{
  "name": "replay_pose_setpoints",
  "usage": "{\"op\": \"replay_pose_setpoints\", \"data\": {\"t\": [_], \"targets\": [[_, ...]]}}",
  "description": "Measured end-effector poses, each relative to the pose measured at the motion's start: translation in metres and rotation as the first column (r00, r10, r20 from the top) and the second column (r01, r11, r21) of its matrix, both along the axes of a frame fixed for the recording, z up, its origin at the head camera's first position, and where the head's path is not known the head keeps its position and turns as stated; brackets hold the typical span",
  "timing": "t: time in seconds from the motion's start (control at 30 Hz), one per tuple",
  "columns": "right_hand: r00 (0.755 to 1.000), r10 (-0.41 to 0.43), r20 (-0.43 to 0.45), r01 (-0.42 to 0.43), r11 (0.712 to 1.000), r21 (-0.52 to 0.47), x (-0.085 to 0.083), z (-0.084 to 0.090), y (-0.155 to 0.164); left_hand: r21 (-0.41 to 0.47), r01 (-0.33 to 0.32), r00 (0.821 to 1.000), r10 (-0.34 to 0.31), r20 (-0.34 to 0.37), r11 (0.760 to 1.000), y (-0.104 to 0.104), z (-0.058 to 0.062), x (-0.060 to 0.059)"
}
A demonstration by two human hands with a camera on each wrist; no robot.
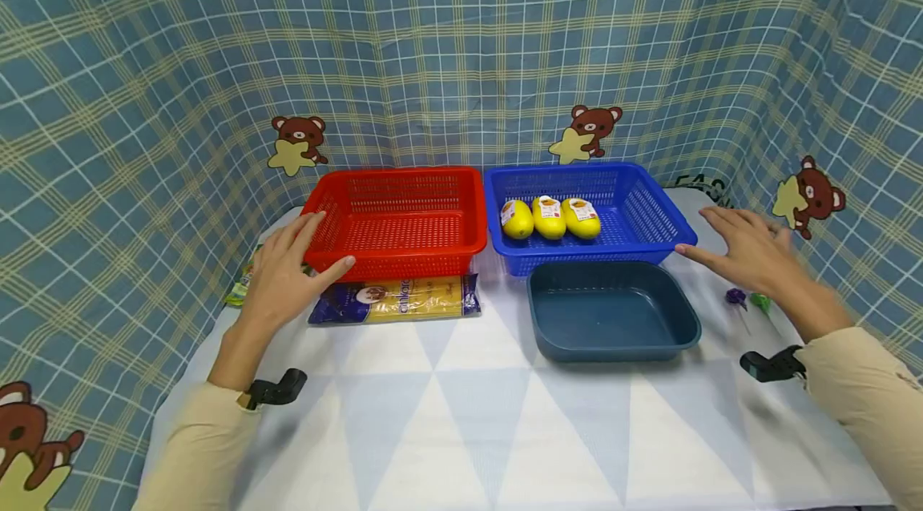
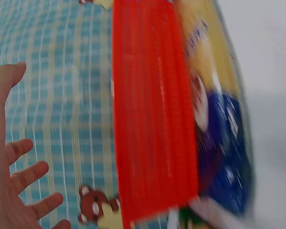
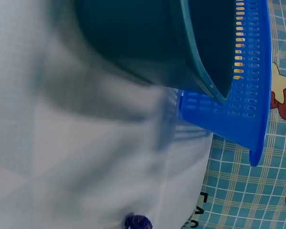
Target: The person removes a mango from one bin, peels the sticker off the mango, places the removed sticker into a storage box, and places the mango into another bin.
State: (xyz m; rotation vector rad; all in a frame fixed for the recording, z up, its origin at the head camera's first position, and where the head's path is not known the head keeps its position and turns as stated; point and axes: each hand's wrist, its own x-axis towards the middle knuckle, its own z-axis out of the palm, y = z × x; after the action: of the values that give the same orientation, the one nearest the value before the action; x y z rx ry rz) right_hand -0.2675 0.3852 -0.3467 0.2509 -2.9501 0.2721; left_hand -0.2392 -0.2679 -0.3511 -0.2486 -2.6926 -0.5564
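My left hand (image 1: 284,275), fingers spread and holding nothing, is raised at the near left corner of a red plastic basket (image 1: 404,264). In the left wrist view its fingers (image 2: 30,177) stand apart. My right hand (image 1: 750,251) hovers beside the right end of a blue basket (image 1: 652,211), thumb and fingers apart with nothing between them. Three yellow oval fruits (image 1: 550,219) with white stickers lie in the blue basket. A dark teal tub (image 1: 613,352) stands in front of it. A blue-and-yellow packet (image 1: 404,300) lies along the red basket's front.
A green packet (image 1: 241,287) is partly hidden behind my left hand. Below my right hand lie a purple-wrapped lollipop (image 1: 736,297) and a green-wrapped one (image 1: 761,303). Plaid cloth (image 1: 447,54) encloses the table's back and sides.
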Motion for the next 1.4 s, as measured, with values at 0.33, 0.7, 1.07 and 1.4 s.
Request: {"op": "replay_pose_setpoints", "data": {"t": [0.33, 0.7, 1.07, 1.4], "targets": [[0.997, -0.012, 0.072, 0.016, 0.999, -0.048, -0.024, -0.006, 0.005, 0.09, 0.15, 0.987, -0.154, 0.044, 0.985, 0.078, 0.008, -0.043], [0.986, -0.012, 0.168, 0.02, 0.999, -0.048, -0.036, -0.006, 0.009, 0.115, 0.24, 0.965, -0.25, 0.081, 0.964, 0.143, 0.016, -0.084], [0.982, -0.023, 0.188, 0.033, 0.998, -0.05, -0.037, -0.012, 0.012, 0.019, 0.317, 0.939, -0.316, 0.137, 0.948, 0.196, 0.02, -0.124], [0.984, -0.004, 0.176, 0.013, 0.999, -0.05, -0.04, -0.02, 0.006, -0.036, 0.358, 0.921, -0.347, 0.177, 0.933, 0.22, 0.016, -0.148]]}}
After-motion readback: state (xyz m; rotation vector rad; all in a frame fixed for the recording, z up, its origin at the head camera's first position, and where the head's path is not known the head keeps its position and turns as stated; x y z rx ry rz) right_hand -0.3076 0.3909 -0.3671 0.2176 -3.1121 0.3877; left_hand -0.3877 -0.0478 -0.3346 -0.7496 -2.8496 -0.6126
